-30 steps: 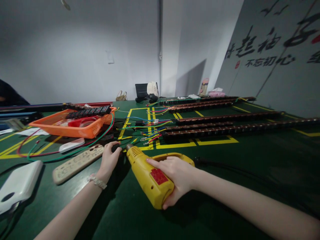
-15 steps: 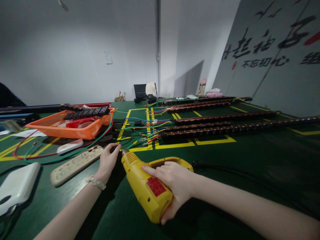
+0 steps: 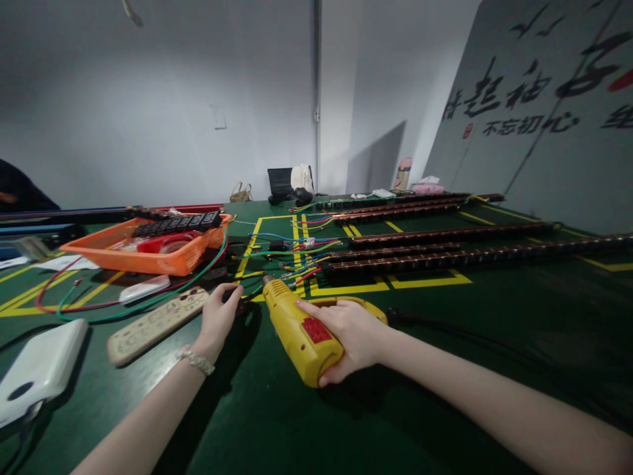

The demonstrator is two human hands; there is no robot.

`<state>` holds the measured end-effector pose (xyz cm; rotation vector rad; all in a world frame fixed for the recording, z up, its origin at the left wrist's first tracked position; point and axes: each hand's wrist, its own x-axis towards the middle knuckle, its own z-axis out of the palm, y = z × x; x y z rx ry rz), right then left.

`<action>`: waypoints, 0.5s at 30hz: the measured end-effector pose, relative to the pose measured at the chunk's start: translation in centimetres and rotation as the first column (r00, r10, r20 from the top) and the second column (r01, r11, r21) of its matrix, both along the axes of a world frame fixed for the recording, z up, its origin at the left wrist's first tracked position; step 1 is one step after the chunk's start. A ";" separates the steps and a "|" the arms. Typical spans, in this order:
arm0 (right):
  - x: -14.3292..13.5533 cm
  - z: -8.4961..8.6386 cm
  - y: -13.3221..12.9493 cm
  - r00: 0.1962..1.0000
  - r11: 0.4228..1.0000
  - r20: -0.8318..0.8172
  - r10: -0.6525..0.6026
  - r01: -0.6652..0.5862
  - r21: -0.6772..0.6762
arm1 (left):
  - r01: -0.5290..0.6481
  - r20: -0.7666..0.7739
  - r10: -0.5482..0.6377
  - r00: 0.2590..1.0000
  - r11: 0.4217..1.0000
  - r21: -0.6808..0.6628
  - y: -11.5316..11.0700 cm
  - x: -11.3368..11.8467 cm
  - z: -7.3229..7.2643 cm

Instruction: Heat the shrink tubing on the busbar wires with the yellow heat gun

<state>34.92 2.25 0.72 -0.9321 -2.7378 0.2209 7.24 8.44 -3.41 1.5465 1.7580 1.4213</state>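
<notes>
Pale grey wall, black chair beyond green table, grey panel with dark lettering at right, dim light

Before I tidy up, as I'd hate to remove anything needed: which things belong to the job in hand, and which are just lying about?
Likely in use: yellow heat gun, in the right hand; green wire near the left hand.
Probably lying about: beige case; white device; tissue pack; bottle.

Heat gun: yellow, red label
Worktop: dark green, yellow lines
Basket: orange
Long flat case: beige with dark drawings
Flat box: white, dark oval
Wires: red, yellow, green, blue
Long strips: black and coppery brown
Wall panel: grey, black lettering, red touches
</notes>
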 end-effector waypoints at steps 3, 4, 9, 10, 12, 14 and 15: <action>0.2 0.0 0.1 1.000 1.000 -0.001 -0.023 0.023 0.001 | -0.001 0.001 0.001 1.000 1.000 0.006 0.1 -0.1 -0.1; 0.2 0.0 0.1 1.000 1.000 -0.002 -0.022 0.022 0.002 | -0.002 0.001 0.002 1.000 1.000 0.011 0.1 -0.1 -0.1; 0.2 -0.1 0.0 1.000 1.000 -0.007 -0.007 0.007 0.004 | 0.010 -0.002 -0.010 1.000 1.000 0.016 0.3 -0.1 -0.1; 0.2 -0.1 -0.1 1.000 1.000 -0.013 -0.006 0.006 0.006 | 0.015 -0.004 -0.015 1.000 1.000 0.016 0.3 -0.2 -0.2; 0.3 -0.1 -0.3 1.000 1.000 -0.022 0.006 -0.006 0.005 | 0.021 -0.011 -0.021 1.000 1.000 0.023 0.3 -0.2 -0.2; 0.3 -0.1 -0.6 0.999 0.999 -0.027 0.036 -0.036 -0.002 | 0.027 -0.017 -0.027 0.999 0.999 0.032 0.3 -0.2 -0.2; 0.2 -0.1 -0.8 0.998 0.999 -0.028 0.052 -0.052 -0.004 | 0.032 -0.018 -0.031 0.999 0.999 0.031 0.3 -0.2 -0.1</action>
